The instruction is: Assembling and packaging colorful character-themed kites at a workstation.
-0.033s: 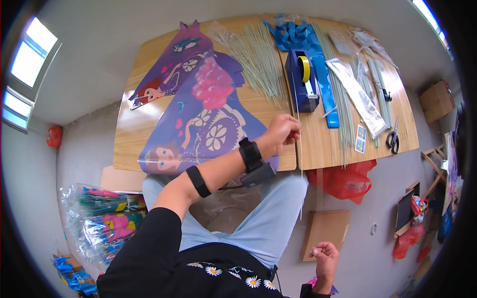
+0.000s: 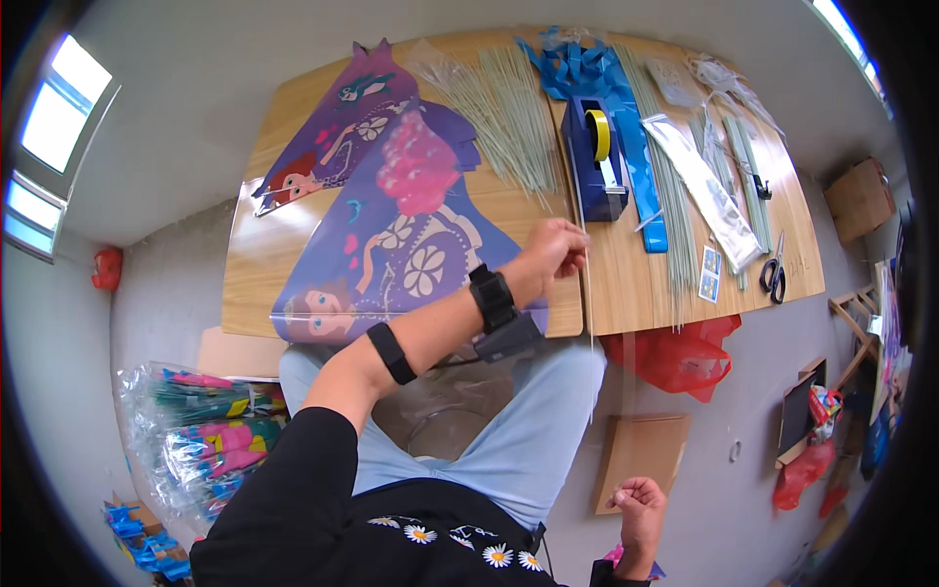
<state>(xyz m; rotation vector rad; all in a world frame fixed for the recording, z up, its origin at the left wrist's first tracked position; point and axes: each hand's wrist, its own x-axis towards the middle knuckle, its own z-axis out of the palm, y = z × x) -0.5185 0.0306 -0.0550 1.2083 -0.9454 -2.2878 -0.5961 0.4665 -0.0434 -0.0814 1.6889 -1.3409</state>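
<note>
My left hand [image 2: 556,248] is over the table's near edge, its fingers pinched on a thin pale rod [image 2: 590,313]. The rod runs toward the tape dispenser [image 2: 595,181] at its far end and hangs past the table edge at its near end. Beneath my left forearm lies a purple kite-like printed sheet [image 2: 411,230] with a cartoon figure. A similar sheet [image 2: 293,181] lies partly under it. Low at the right, away from the table, my right hand [image 2: 643,509] is held up with curled fingers; nothing shows in it.
Bundles of pale rods [image 2: 509,117], blue ribbon [image 2: 650,210], a clear plastic sleeve [image 2: 709,196] and black scissors [image 2: 774,274] lie on the table [image 2: 626,293]. A red bag [image 2: 685,357] hangs below its edge. Clear-wrapped colourful packages [image 2: 220,440] are at the left; a cardboard box [image 2: 641,460] stands at right.
My left hand has shifted slightly left and away from me, and the thin rod has moved with it. My right hand stays in place.
</note>
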